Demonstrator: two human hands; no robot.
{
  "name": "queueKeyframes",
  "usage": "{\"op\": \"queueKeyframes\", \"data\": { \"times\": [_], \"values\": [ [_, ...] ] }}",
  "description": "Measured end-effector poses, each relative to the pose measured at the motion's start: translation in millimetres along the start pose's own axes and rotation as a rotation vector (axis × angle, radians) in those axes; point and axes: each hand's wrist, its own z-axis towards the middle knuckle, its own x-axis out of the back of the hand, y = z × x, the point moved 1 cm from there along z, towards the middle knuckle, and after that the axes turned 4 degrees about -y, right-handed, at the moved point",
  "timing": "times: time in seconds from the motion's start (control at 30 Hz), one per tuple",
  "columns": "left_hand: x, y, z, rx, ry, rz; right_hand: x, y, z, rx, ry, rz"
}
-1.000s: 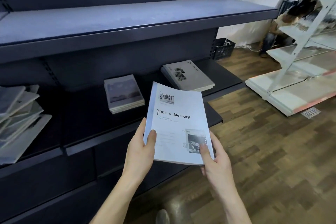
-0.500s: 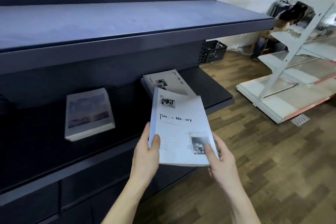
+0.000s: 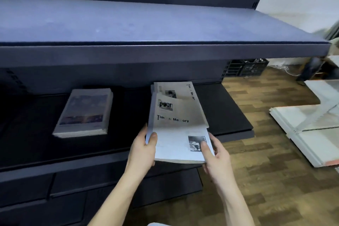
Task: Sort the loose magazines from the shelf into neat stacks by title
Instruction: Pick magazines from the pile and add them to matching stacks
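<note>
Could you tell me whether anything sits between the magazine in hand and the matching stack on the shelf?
Nothing visible does. The held magazine, gripped by the left hand and right hand, already overlaps the matching stack. The upper shelf overhangs above, and the other stack lies apart to the left.

Dim, bluish, blurred right edge

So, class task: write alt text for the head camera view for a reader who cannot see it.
Two hands, left hand and right hand, hold a white magazine over a matching stack on a dark shelf. Another stack lies to the left.
</note>
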Motion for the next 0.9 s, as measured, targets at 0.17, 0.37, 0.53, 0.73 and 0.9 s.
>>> {"op": "queueKeyframes", "data": {
  "times": [0.17, 0.37, 0.53, 0.73, 0.9],
  "values": [
    [-28, 10, 20, 0.058, 0.085, -0.037, 24, -12, 50, 0.011, -0.111, -0.045],
    [-45, 16, 26, 0.042, 0.093, 0.076, 36, -8, 89, 0.066, -0.197, -0.234],
    [-57, 6, 19, -0.039, -0.099, 0.198, 41, -16, 101, 0.149, -0.269, -0.367],
    [-67, 6, 33, -0.092, 0.139, 0.575, 44, -8, 121, 0.211, -0.241, -0.568],
    [-60, 4, 46, -0.117, 0.145, 0.687, 40, -8, 126, 0.212, -0.179, -0.616]
  ]
}}
